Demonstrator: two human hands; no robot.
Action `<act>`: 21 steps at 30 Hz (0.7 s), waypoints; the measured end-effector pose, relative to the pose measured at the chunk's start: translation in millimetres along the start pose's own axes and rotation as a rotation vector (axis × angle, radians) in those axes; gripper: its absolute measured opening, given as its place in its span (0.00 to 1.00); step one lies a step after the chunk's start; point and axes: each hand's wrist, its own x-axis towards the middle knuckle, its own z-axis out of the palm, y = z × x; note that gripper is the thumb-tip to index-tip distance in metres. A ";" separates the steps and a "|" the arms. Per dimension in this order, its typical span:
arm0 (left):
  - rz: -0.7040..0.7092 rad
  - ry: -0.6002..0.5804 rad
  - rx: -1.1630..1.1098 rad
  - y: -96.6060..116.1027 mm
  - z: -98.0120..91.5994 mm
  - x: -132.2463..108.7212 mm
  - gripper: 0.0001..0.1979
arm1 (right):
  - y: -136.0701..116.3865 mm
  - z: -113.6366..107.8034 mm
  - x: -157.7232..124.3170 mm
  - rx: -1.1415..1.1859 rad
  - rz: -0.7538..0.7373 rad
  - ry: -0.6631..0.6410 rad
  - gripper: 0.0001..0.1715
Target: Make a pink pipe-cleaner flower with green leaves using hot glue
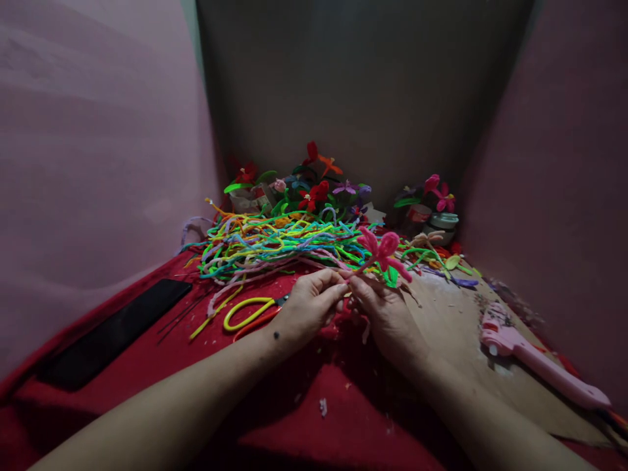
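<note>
A pink pipe-cleaner flower (385, 248) is held up between both hands over the red cloth. My left hand (316, 297) is closed, its thumb and forefinger pinching the flower's thin pink stem. My right hand (380, 304) grips the same stem close by, its fingers curled beneath; the fingertips are partly hidden. The petals point up and to the right. Under my left wrist lie scissors with one yellow and one orange handle (250, 314), their blades mostly covered by the hand. Behind the hands spreads a heap of many-coloured pipe cleaners (275, 242).
A black phone (118, 330) lies at left. On the right, a pink glue gun (540, 366) rests on a cardboard sheet (456, 340). Finished fuzzy flowers (314, 193) stand at the back near a lidded jar (441, 226). Pink walls rise on both sides.
</note>
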 end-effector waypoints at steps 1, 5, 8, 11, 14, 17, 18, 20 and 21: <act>-0.018 -0.016 -0.039 1.1 -0.3 -0.2 0.09 | -0.8 -0.3 0.4 0.011 0.007 -0.011 0.09; -0.106 -0.129 -0.199 2.1 -3.8 -0.7 0.09 | -6.3 -3.3 1.0 0.093 0.019 -0.050 0.08; -0.180 -0.240 -0.325 0.0 -7.6 0.4 0.08 | -6.8 -5.3 1.7 0.141 0.025 -0.089 0.07; -0.205 -0.338 -0.420 -1.8 -11.0 2.0 0.07 | 1.4 -5.5 3.7 0.212 0.056 -0.121 0.09; -0.209 -0.432 -0.496 -3.0 -14.5 2.8 0.06 | 12.4 -5.0 5.6 0.354 0.065 -0.126 0.14; -0.222 -0.485 -0.539 -4.3 -17.8 3.5 0.08 | 17.2 -5.4 6.1 0.407 0.066 -0.143 0.11; -0.228 -0.491 -0.540 -4.5 -18.6 3.8 0.08 | 17.4 -5.7 6.1 0.407 0.067 -0.146 0.11; -0.231 -0.476 -0.513 -4.3 -18.9 4.5 0.09 | 17.1 -6.2 6.3 0.411 0.070 -0.132 0.10; -0.219 -0.452 -0.475 -3.8 -18.4 4.8 0.09 | 17.0 -6.4 6.5 0.415 0.072 -0.108 0.10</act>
